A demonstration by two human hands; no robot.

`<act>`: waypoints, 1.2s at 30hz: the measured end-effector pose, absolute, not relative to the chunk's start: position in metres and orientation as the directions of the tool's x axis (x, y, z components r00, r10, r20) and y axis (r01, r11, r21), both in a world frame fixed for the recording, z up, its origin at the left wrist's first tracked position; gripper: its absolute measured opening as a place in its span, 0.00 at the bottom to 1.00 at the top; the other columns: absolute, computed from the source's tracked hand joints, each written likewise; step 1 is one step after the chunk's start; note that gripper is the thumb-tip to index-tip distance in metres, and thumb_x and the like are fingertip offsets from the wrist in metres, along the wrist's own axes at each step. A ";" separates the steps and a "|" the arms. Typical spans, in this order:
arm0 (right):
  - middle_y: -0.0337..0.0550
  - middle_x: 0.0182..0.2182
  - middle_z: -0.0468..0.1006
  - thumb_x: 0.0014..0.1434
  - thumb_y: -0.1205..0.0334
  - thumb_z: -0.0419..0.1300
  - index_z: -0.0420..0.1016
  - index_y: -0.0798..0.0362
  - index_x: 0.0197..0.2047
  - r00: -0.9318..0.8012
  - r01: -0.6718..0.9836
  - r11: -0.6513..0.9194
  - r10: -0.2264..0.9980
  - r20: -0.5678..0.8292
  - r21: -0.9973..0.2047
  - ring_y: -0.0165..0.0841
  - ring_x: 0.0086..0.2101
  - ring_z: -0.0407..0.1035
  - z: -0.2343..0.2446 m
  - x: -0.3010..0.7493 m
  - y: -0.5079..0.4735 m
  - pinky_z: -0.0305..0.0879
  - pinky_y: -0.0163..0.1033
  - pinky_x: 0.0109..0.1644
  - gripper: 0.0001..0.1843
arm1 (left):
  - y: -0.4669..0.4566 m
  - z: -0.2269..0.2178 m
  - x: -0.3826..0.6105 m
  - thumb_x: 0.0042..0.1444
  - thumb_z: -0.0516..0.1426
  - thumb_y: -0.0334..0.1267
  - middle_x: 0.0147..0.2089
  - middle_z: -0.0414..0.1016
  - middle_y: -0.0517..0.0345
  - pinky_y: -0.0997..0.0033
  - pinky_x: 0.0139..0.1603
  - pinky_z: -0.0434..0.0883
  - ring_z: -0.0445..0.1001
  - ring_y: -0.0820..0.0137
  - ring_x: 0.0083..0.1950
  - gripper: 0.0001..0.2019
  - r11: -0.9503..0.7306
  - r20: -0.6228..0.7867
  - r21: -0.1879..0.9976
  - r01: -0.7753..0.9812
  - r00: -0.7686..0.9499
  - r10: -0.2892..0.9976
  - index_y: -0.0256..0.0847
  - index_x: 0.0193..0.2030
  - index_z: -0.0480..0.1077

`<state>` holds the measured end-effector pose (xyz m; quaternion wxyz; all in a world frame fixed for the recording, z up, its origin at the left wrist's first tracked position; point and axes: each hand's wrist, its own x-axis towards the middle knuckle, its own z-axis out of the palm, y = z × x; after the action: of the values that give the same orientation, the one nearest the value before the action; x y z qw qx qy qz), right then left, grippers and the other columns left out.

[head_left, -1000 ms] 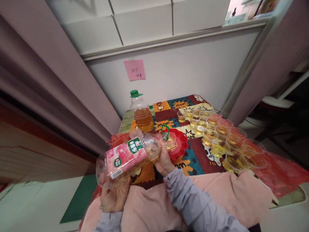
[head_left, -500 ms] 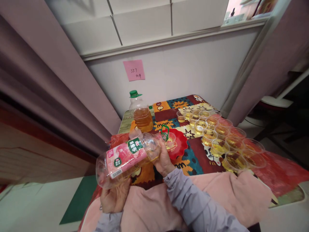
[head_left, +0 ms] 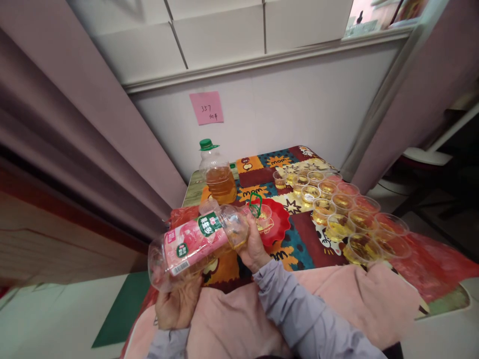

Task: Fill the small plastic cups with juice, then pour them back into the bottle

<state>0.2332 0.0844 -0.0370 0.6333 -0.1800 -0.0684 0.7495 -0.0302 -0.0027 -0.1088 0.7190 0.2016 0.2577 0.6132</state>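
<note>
A large clear oil bottle (head_left: 194, 244) with a pink label lies tilted almost flat, its neck and green handle pointing at a clear cup (head_left: 265, 217) on a red plate (head_left: 281, 225). My left hand (head_left: 175, 306) grips the bottle's base from below. My right hand (head_left: 253, 247) is wrapped round its shoulder near the neck. A little yellow oil sits in the lower part of the bottle by the neck. The cup on the plate holds some yellow oil.
Several clear cups of yellow oil (head_left: 339, 214) stand in rows on the patterned tablecloth (head_left: 303, 244) to the right. A second oil bottle (head_left: 219, 174) with a green cap stands upright at the back. A pink note (head_left: 206, 107) is stuck on the wall.
</note>
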 end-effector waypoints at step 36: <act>0.47 0.47 0.90 0.64 0.38 0.67 0.84 0.51 0.52 -0.124 -0.945 -0.178 0.972 -0.202 -0.274 0.38 0.44 0.85 -0.041 0.231 0.087 0.82 0.42 0.51 0.26 | -0.003 -0.097 -0.021 0.67 0.61 0.48 0.71 0.79 0.49 0.54 0.56 0.85 0.81 0.49 0.66 0.38 0.193 -0.273 0.663 -0.723 0.007 0.962 0.58 0.82 0.56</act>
<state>0.2314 0.0868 -0.0412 0.6400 -0.1684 -0.0394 0.7487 -0.0206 -0.0028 -0.0969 0.6886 0.1709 0.3497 0.6118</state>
